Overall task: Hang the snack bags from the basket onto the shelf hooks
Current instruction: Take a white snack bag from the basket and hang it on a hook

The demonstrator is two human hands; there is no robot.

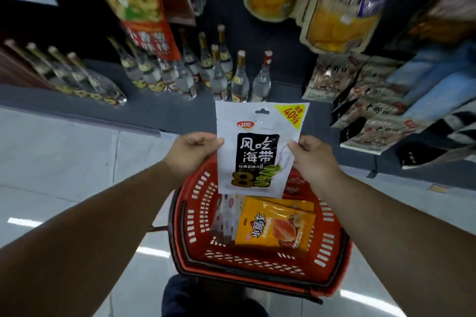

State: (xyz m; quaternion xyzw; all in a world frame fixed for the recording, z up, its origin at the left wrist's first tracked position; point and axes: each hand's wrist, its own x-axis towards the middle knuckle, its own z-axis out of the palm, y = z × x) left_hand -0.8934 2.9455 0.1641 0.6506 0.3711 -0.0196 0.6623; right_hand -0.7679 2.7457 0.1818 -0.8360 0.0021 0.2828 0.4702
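Thumbs and curled fingers of the left hand (192, 153) and right hand (313, 156) pinch opposite edges of a white plastic snack bag with a black label (257, 148), held upright above a red slotted plastic basket (257, 260) containing an orange snack bag (274, 225) on the glossy floor.

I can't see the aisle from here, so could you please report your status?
Both hands, left and right, pinch white snack bag above red basket. Not hung. Nothing blocking.

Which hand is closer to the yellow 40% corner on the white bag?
Right. The right hand pinches the white bag on the edge below the yellow 40% corner; the left hand pinches the opposite edge, farther away.
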